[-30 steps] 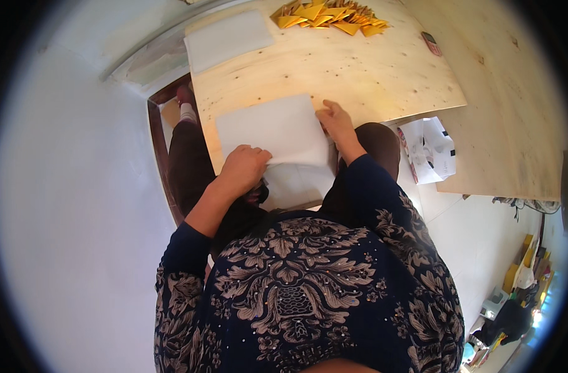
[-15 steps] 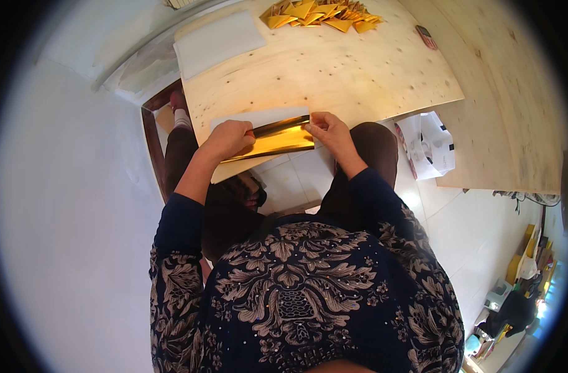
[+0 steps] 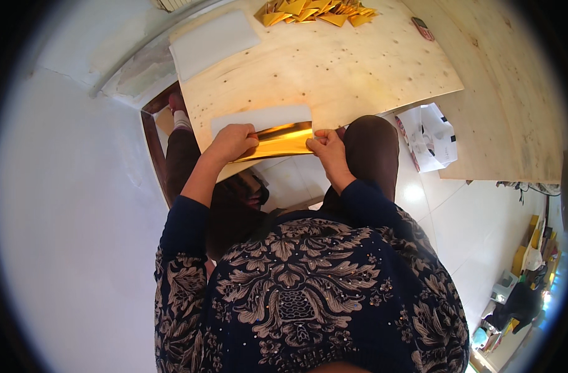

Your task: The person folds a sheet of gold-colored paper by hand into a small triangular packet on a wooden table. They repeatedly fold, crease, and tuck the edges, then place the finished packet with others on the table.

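Note:
A shiny strip of gold foil paper (image 3: 283, 142) stretches between my two hands at the near edge of the wooden board (image 3: 334, 74). My left hand (image 3: 235, 140) is closed on its left end, thumb on top. At the right end my right hand (image 3: 327, 148) pinches the paper between thumb and fingers. The strip bows slightly, with a dark reflected band along its upper side. Just beyond it lies a pale sheet (image 3: 259, 116), partly covered by the foil and my left hand.
A heap of folded gold paper pieces (image 3: 318, 11) lies at the far edge. Stacked white sheets (image 3: 214, 43) are at the far left, and a red-and-dark phone (image 3: 422, 28) at the far right. A white plastic bag (image 3: 428, 138) stands right of my knee (image 3: 372, 149).
My right hand has moved down a little along the strip's right end. The foil now sits lower on that side and bows more. The view has shifted slightly.

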{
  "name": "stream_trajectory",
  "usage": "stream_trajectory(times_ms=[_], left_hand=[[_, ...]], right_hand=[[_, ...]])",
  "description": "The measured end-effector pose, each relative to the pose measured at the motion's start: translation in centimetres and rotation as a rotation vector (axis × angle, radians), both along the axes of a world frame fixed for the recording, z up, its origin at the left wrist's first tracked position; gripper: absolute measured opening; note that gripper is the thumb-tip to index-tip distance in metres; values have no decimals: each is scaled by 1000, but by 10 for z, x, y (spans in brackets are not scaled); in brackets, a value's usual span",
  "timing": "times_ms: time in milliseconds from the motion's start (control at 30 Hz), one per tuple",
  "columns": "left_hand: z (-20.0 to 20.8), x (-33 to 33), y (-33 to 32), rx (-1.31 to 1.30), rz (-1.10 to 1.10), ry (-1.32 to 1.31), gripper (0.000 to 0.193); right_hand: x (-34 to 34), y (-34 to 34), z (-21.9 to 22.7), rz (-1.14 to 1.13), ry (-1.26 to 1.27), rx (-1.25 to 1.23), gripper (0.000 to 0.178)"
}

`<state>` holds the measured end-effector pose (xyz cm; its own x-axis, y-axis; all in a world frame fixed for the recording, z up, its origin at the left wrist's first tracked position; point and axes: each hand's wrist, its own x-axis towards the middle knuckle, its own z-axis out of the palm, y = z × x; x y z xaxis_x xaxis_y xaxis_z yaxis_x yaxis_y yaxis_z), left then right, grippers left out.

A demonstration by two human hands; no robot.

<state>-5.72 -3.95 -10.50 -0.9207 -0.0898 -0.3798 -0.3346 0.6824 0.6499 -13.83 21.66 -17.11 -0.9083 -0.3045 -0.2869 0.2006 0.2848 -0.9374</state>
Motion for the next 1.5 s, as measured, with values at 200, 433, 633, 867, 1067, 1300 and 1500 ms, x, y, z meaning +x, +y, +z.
stream_trajectory(times_ms=[200,433,633,867,1067,1300,1500], left_hand=[[-5,0,2,-328,-188,408,18],[13,0,4,-124,-222,407,18],[56,31,21,-67,-198,516,16],[81,67,35,179,-25,398,13],[85,102,39,257,27,486,14],[96,141,42,130,125,477,22],[107,117,84,195,210,881,25]], right_hand=[[4,16,2,157,-16,0,28],[-3,32,46,353,181,-74,17],[4,33,100,393,41,-379,29],[23,29,142,510,39,-353,40],[62,32,163,495,210,-227,36],[84,13,168,433,241,-217,20],[96,11,169,373,307,-216,14]])
